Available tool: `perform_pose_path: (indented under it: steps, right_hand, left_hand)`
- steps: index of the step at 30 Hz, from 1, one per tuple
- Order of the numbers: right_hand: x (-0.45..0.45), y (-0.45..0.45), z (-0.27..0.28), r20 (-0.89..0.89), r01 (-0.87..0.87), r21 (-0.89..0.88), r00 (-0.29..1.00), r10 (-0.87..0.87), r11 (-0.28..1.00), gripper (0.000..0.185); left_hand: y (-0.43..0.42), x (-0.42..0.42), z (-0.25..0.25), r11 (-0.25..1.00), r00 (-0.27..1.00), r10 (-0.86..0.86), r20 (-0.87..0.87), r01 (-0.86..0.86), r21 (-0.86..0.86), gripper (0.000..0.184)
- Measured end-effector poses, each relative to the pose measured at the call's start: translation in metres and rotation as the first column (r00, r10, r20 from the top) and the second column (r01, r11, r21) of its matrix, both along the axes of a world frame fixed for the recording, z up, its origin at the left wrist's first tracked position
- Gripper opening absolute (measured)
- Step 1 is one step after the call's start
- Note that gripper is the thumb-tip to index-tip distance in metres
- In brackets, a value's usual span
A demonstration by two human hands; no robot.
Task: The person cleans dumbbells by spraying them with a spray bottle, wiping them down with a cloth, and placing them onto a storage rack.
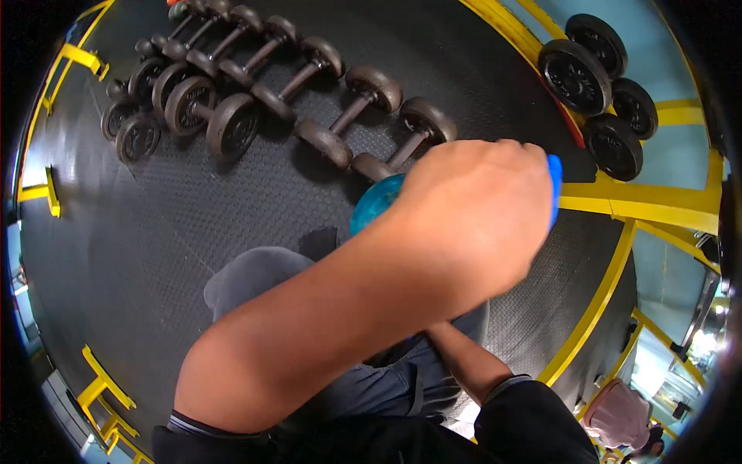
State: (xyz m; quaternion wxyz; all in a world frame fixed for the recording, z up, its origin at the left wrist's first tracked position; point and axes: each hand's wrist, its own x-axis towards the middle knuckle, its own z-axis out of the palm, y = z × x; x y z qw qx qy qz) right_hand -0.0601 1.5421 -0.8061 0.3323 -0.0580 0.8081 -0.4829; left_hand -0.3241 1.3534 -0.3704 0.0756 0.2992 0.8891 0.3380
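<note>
My left forearm crosses the middle of the view, and my left hand is closed, back of the hand up. From its right side sticks out a bright blue object, mostly hidden by the hand. A translucent teal round object shows partly behind my left wrist; the rest of it is covered. My right forearm comes up from the lower right and passes under the left one, so the right hand and its fingers are hidden.
Dumbbells stand in rows on the black textured floor. At the upper right, weight plates hang on a yellow frame. More yellow frame parts are at the left. A person is at the lower right.
</note>
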Motion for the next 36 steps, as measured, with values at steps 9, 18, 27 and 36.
perform_pose_path:
  steps: [9,18,27,36]
  right_hand:
    - [-0.064,0.018,0.053,-0.051,0.045,0.038,0.998,-0.043,0.998,0.045]
    - [-0.143,-0.145,0.070,-0.117,0.176,0.023,0.978,-0.172,0.984,0.044]
    - [-0.054,-0.007,0.160,-0.167,0.326,0.057,0.935,-0.313,0.943,0.043]
    - [-0.023,-0.028,0.059,-0.161,0.497,-0.057,0.851,-0.499,0.866,0.041]
  left_hand:
    - [0.003,0.004,0.010,0.999,0.998,-0.042,0.042,0.042,0.001,0.025]
    - [0.000,-0.001,0.012,0.996,0.996,-0.033,0.088,0.040,-0.078,0.024]
    - [-0.003,0.002,0.009,0.997,0.997,-0.073,-0.007,0.073,0.013,0.022]
    - [-0.002,0.014,0.007,0.995,0.997,-0.065,0.041,0.062,0.080,0.020]
